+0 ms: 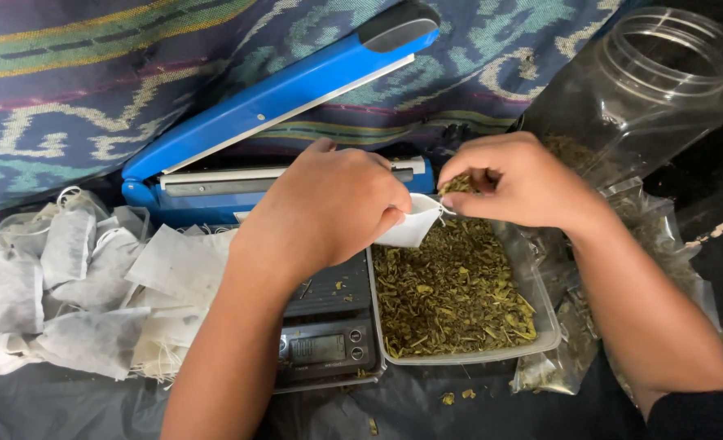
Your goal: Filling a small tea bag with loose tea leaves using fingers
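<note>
Dark sheeting (459, 403) covers the work surface, with a patterned woven cloth (92, 81) beyond the hands. Under the hands sits a clear plastic tray (540, 330) full of dried green leaves (451, 293); a small digital scale (325, 326) lies below the left wrist. Past the right hand, a clear jar (646, 81) lies tipped. Behind both hands, a blue heat sealer (280, 98) stands open. The left hand (325, 208) pinches a white filter bag (414, 224) just above the tray; the right hand (516, 179), fingers closed on a pinch of leaves, meets the bag's mouth. Filled bags (68, 285) are heaped left of the left arm.

Left hand (329, 208) hides most of the scale (325, 326); its display seems unreadable.
</note>
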